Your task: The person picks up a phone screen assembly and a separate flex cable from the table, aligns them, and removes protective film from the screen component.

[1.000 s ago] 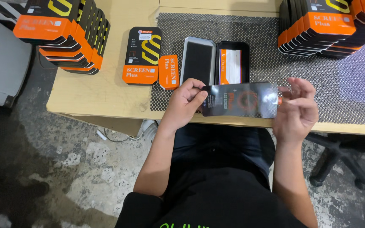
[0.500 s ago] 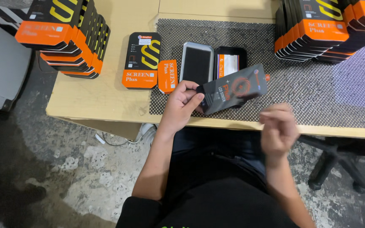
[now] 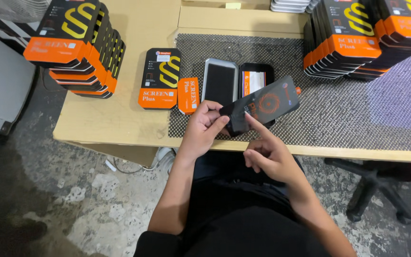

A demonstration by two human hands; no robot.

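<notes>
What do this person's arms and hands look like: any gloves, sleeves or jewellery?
Both the left hand and the right hand are bare: no gloves, rings, watch or wristbands show. The forearms are uncovered down to the elbows, with no sleeves visible on them. The person wears dark, black-looking clothing on the body and lap.

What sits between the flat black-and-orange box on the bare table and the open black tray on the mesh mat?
In the head view, two things: a narrow orange sleeve beside the flat box, then a silver-rimmed tray with a dark panel, next to the open black tray.
</notes>
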